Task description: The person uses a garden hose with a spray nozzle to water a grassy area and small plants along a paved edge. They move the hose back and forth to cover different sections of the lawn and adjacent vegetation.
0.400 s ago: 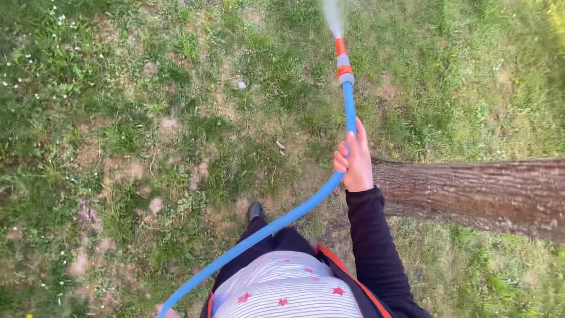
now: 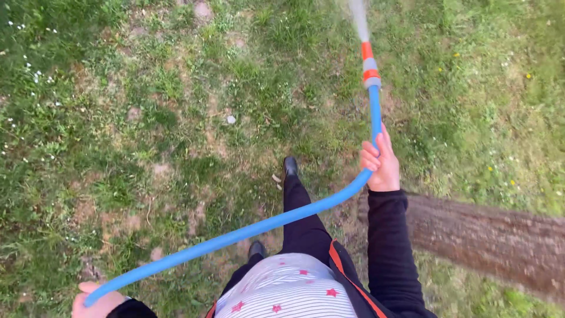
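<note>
Over the patchy grass (image 2: 147, 118), right hand (image 2: 381, 165) is clenched around the blue hose (image 2: 265, 224) just below the orange-and-grey nozzle (image 2: 368, 63) — water spray (image 2: 358, 16) leaves the tip toward the top edge. Hose runs down and left across the lawn to the left hand (image 2: 97, 301) at the bottom-left corner, fingers wrapped on it there too. Black shoe (image 2: 289, 166) steps forward between the hands. Brown tree trunk (image 2: 488, 241) lies just beside the right sleeve — lower right.
</note>
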